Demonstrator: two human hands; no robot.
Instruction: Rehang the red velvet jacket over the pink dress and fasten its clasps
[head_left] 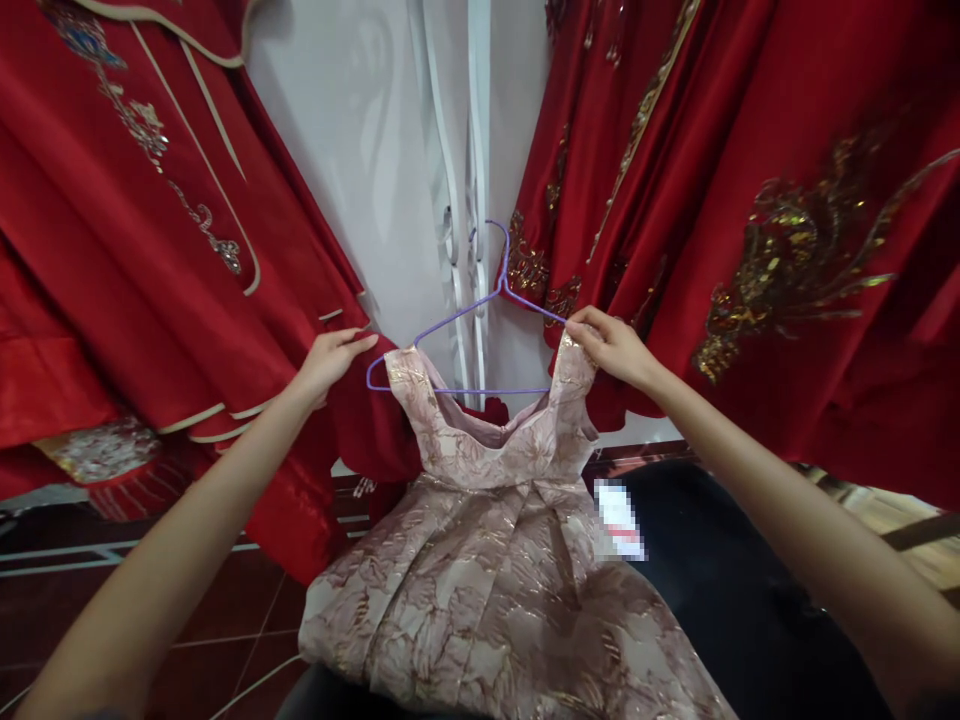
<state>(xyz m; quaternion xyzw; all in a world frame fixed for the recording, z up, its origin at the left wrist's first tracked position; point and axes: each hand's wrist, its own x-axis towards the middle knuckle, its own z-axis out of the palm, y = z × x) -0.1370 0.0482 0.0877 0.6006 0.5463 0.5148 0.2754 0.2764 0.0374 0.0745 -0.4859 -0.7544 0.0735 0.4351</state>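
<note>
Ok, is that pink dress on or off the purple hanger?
On: the dress has both straps over the hanger, whose lower bar shows between them.

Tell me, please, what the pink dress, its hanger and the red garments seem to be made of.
Pink dress: probably brocade-like fabric, crinkled and partly metallic; its pattern glints gold.
Hanger: smooth purple plastic or coated wire; thin and evenly coloured, so either fits.
Red garments: likely satin or similar cloth, softly shiny along the folds.
</note>
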